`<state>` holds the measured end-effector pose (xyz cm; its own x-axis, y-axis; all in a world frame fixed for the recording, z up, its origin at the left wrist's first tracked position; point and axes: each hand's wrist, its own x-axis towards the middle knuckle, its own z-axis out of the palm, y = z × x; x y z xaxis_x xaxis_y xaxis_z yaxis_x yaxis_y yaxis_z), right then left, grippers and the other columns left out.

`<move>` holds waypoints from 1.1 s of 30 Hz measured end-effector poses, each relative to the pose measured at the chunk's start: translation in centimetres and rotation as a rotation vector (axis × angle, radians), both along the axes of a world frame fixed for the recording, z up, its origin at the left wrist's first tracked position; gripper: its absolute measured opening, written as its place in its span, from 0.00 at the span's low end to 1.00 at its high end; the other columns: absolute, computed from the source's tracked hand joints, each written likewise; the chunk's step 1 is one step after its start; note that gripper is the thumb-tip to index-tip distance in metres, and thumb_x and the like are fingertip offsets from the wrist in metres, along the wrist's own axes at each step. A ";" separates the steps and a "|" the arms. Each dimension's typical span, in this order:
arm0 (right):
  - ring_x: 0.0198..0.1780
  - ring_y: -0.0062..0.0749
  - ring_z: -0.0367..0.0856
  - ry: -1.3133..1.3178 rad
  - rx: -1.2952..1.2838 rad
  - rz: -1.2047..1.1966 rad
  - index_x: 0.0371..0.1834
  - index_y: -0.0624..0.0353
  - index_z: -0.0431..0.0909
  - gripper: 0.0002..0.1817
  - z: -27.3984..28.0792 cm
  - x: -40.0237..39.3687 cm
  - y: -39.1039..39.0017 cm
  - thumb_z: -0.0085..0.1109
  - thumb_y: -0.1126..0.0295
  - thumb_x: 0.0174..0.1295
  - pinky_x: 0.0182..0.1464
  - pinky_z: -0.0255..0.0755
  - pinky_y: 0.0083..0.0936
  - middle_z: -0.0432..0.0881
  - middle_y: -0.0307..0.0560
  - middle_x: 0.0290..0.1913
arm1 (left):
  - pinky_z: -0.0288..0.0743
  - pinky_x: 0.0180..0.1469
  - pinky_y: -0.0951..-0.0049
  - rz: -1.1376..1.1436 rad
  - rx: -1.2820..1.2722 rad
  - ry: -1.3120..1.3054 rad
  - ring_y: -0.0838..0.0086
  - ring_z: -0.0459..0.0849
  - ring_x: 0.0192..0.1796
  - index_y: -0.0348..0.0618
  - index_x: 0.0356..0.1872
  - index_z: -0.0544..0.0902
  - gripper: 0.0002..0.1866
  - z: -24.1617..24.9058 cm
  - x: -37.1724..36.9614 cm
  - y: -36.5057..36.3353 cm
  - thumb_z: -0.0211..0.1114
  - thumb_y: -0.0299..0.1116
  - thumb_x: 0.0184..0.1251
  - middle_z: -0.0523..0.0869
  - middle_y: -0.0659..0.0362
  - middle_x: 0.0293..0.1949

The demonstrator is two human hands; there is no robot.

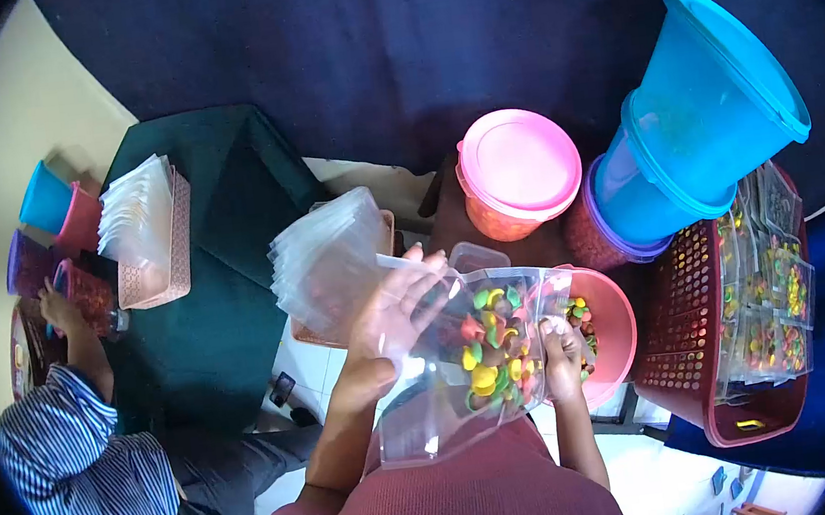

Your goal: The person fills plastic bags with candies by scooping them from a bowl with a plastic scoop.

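Observation:
A clear plastic bag [439, 411] with colourful snack pieces [498, 349] in yellow, green, red and brown lies tilted in front of my chest. My right hand [562, 357] is closed on the bag's filled end, fingers curled and thumb on top. At the other end, my left hand [399, 319] is open, palm up and fingers stretched out, against the bag's unfilled part. Behind that hand stands a stack of clear empty bags [327, 256] in a basket. Just past my right hand is a pink tub [610, 322] holding more of the same pieces.
A pink-lidded tub [524, 165] and stacked blue buckets [689, 118] on a purple-rimmed tub [614, 216] stand behind. A dark red basket [677, 330] with filled bags is at right. At left, a person in stripes [105, 491] reaches into a red tub [85, 297] near a bag-filled basket [180, 242].

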<state>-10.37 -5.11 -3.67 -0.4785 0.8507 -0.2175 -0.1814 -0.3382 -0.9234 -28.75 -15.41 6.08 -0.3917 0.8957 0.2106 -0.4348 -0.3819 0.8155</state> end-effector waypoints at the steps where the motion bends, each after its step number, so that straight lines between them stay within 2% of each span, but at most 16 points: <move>1: 0.23 0.10 0.67 0.004 0.009 -0.042 0.33 0.62 0.73 0.07 -0.3 0.2 0.3 0.45 0.71 0.61 0.24 0.59 0.10 0.73 0.31 0.24 | 0.47 0.62 0.52 0.008 -0.028 -0.014 0.57 0.53 0.64 0.36 0.62 0.48 0.56 0.3 -0.4 -0.1 0.66 0.60 0.36 0.54 0.46 0.61; 2: 0.22 0.10 0.67 0.010 0.019 -0.086 0.33 0.62 0.73 0.08 -0.4 0.3 0.5 0.45 0.70 0.61 0.23 0.59 0.10 0.73 0.31 0.24 | 0.47 0.61 0.48 -0.020 -0.073 -0.008 0.55 0.50 0.65 0.38 0.63 0.46 0.57 0.6 -0.9 -0.3 0.61 0.66 0.37 0.49 0.46 0.63; 5: 0.24 0.11 0.67 0.127 0.079 -0.339 0.35 0.61 0.73 0.09 1.5 -0.6 1.0 0.45 0.68 0.61 0.25 0.59 0.10 0.73 0.31 0.26 | 0.55 0.56 0.45 -0.136 -0.150 -0.102 0.50 0.54 0.63 0.41 0.64 0.45 0.55 -0.2 -2.8 -1.1 0.52 0.70 0.41 0.48 0.45 0.64; 6: 0.25 0.11 0.67 0.103 0.170 -0.212 0.35 0.62 0.73 0.10 1.3 0.5 1.2 0.45 0.67 0.61 0.26 0.59 0.10 0.74 0.32 0.27 | 0.59 0.54 0.44 -0.180 -0.182 -0.065 0.48 0.58 0.61 0.41 0.64 0.45 0.52 -0.5 -3.5 -1.2 0.49 0.70 0.44 0.50 0.44 0.63; 9: 0.23 0.09 0.63 0.012 0.278 -0.230 0.37 0.64 0.74 0.10 1.1 1.7 1.0 0.46 0.69 0.61 0.24 0.56 0.10 0.72 0.31 0.25 | 0.68 0.51 0.54 -0.393 -0.196 -0.214 0.55 0.65 0.58 0.42 0.63 0.45 0.38 -3.9 -6.0 -1.8 0.51 0.49 0.58 0.58 0.47 0.60; 12: 0.21 0.08 0.60 -0.105 0.299 -0.272 0.34 0.63 0.74 0.09 3.0 1.3 0.0 0.45 0.70 0.61 0.22 0.53 0.10 0.70 0.29 0.21 | 0.73 0.46 0.58 -0.412 -0.413 -0.063 0.59 0.69 0.55 0.37 0.62 0.49 0.32 -5.9 -6.3 -2.2 0.51 0.39 0.61 0.63 0.48 0.57; 15: 0.20 0.08 0.60 -0.098 0.278 -0.295 0.33 0.62 0.74 0.09 2.9 0.9 -1.0 0.45 0.69 0.61 0.22 0.54 0.09 0.70 0.30 0.21 | 0.74 0.45 0.59 -0.454 -0.452 -0.060 0.59 0.71 0.53 0.34 0.60 0.53 0.29 -5.8 -6.3 -1.9 0.51 0.36 0.61 0.63 0.49 0.57; 17: 0.23 0.09 0.64 -0.019 0.201 -0.317 0.35 0.62 0.73 0.09 1.7 0.2 -1.4 0.45 0.69 0.62 0.24 0.58 0.09 0.72 0.31 0.24 | 0.75 0.44 0.60 -0.465 -0.413 -0.065 0.60 0.72 0.52 0.34 0.59 0.56 0.28 -5.8 -6.5 -2.2 0.49 0.39 0.62 0.63 0.49 0.57; 19: 0.31 0.13 0.71 0.078 0.079 -0.368 0.38 0.61 0.72 0.10 0.9 -0.3 -2.5 0.45 0.67 0.62 0.32 0.65 0.12 0.76 0.35 0.32 | 0.75 0.44 0.60 -0.455 -0.190 -0.167 0.60 0.72 0.52 0.34 0.59 0.57 0.28 -5.4 -6.6 -2.4 0.47 0.43 0.63 0.64 0.48 0.56; 20: 0.32 0.14 0.71 0.119 0.022 -0.435 0.39 0.61 0.72 0.10 0.4 -0.6 -3.1 0.45 0.67 0.62 0.33 0.66 0.13 0.76 0.35 0.33 | 0.75 0.44 0.59 -0.502 -0.215 -0.196 0.60 0.72 0.52 0.33 0.58 0.58 0.32 -5.6 -7.1 -2.7 0.46 0.50 0.61 0.65 0.46 0.56; 22: 0.35 0.15 0.72 0.229 -0.041 -0.548 0.40 0.60 0.72 0.10 0.2 -1.7 -4.2 0.45 0.66 0.61 0.36 0.67 0.15 0.75 0.35 0.36 | 0.75 0.44 0.59 -0.499 -0.143 -0.159 0.60 0.72 0.52 0.32 0.58 0.57 0.34 -4.6 -7.4 -2.5 0.47 0.52 0.60 0.65 0.45 0.55; 24: 0.34 0.15 0.72 0.151 -0.015 -0.475 0.40 0.59 0.72 0.10 -0.3 -1.5 -5.2 0.45 0.66 0.61 0.35 0.67 0.14 0.75 0.35 0.35 | 0.74 0.45 0.62 -0.465 -0.125 -0.070 0.61 0.72 0.52 0.31 0.58 0.57 0.37 -3.2 -7.6 -2.4 0.47 0.54 0.58 0.67 0.42 0.53; 25: 0.33 0.14 0.72 0.148 0.031 -0.398 0.39 0.59 0.72 0.10 -0.8 -1.3 -5.3 0.45 0.65 0.61 0.35 0.67 0.14 0.75 0.35 0.35 | 0.75 0.45 0.65 -0.433 -0.124 -0.056 0.62 0.73 0.51 0.31 0.58 0.58 0.36 -3.5 -7.8 -2.3 0.47 0.53 0.58 0.68 0.42 0.53; 27: 0.32 0.13 0.71 0.170 -0.027 -0.553 0.36 0.59 0.72 0.09 0.3 -2.0 -5.6 0.45 0.66 0.62 0.34 0.66 0.12 0.75 0.35 0.33 | 0.74 0.45 0.66 -0.381 -0.146 -0.067 0.63 0.74 0.50 0.30 0.57 0.58 0.32 -3.3 -7.7 -2.2 0.47 0.49 0.60 0.68 0.44 0.53; 31: 0.27 0.11 0.69 0.105 0.075 -0.462 0.34 0.61 0.74 0.10 -0.2 -1.6 -5.8 0.44 0.67 0.62 0.29 0.64 0.12 0.75 0.34 0.28 | 0.73 0.45 0.67 -0.277 -0.239 0.024 0.64 0.76 0.47 0.33 0.57 0.59 0.27 -4.4 -9.0 -2.5 0.46 0.42 0.62 0.69 0.46 0.52; 33: 0.25 0.10 0.68 0.080 0.121 -0.473 0.34 0.61 0.74 0.10 -0.3 -1.6 -5.7 0.44 0.67 0.62 0.26 0.62 0.11 0.74 0.33 0.25 | 0.72 0.46 0.69 -0.299 -0.412 0.147 0.66 0.75 0.48 0.37 0.60 0.56 0.25 -2.6 -9.3 -2.6 0.45 0.36 0.63 0.70 0.47 0.51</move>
